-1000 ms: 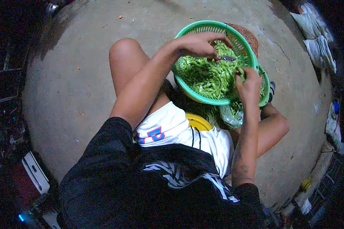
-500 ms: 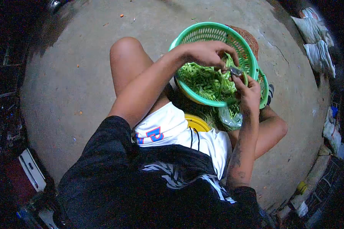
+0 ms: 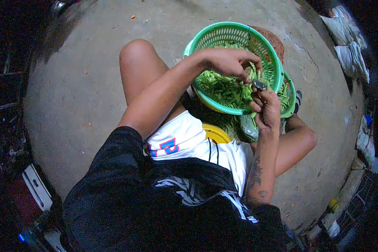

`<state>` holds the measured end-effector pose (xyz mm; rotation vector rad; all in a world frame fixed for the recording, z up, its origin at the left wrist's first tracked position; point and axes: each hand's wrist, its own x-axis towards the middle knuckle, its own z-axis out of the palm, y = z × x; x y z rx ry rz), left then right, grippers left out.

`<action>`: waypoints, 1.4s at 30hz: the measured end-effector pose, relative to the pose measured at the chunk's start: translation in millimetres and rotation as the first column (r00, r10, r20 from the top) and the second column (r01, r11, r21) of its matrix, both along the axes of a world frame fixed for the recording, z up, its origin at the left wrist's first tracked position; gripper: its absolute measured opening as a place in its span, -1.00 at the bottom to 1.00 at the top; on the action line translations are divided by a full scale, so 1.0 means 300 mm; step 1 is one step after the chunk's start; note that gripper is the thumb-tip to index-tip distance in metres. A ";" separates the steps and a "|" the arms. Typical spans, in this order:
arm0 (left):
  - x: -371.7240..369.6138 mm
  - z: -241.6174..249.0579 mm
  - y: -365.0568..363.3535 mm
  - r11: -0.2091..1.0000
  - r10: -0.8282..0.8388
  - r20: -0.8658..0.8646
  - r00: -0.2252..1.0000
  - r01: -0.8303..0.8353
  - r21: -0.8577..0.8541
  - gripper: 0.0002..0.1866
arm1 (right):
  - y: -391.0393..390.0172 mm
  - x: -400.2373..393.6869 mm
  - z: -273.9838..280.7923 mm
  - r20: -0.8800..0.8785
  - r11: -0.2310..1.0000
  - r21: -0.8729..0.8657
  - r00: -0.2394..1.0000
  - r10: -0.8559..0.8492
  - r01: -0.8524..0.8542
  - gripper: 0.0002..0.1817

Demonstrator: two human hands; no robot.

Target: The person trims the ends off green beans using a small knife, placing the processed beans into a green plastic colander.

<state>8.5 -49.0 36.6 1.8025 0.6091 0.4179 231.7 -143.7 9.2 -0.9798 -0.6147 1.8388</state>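
My left hand (image 3: 233, 63) is over the basket, fingers curled around green vegetable strips (image 3: 253, 72). Just below it, my right hand (image 3: 268, 107) is closed on a small tool with a dark, shiny metal head (image 3: 259, 85); its exact kind is too small to tell. The metal head touches or nearly touches the strips at my left fingertips. Beneath both hands, a green plastic basket (image 3: 206, 30) with slotted walls tilts toward me and holds many cut green pieces (image 3: 222, 90). A bit of green also shows by my right fingers.
A second green basket (image 3: 290, 110) with more green pieces sits behind my right hand. A clear plastic bag (image 3: 248, 127) and a yellow container (image 3: 216, 133) lie close to my lap. Beyond the baskets is a reddish-brown woven item (image 3: 273, 40). White sacks (image 3: 352, 61) line the right side.
My right hand has turned and dropped slightly, with the metal tool lower and more exposed. The strips at my left fingers stand more apart. The left hand has barely moved.
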 end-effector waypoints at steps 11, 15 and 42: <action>-0.076 -0.026 0.081 0.984 0.086 0.143 0.986 -0.062 -0.166 -0.65 | -0.006 -0.024 0.028 0.027 0.999 -0.052 1.000 0.006 -0.004 -0.75; -0.055 -0.012 0.032 0.993 0.115 0.071 0.991 -0.112 -0.044 -0.63 | -0.004 -0.021 0.051 -0.157 0.998 -0.040 0.987 0.032 -0.039 -0.52; -0.022 -0.045 0.038 0.985 0.174 -0.061 0.983 -0.174 0.003 -0.58 | -0.103 0.006 0.052 0.762 0.912 0.410 0.553 -0.336 -0.012 -0.76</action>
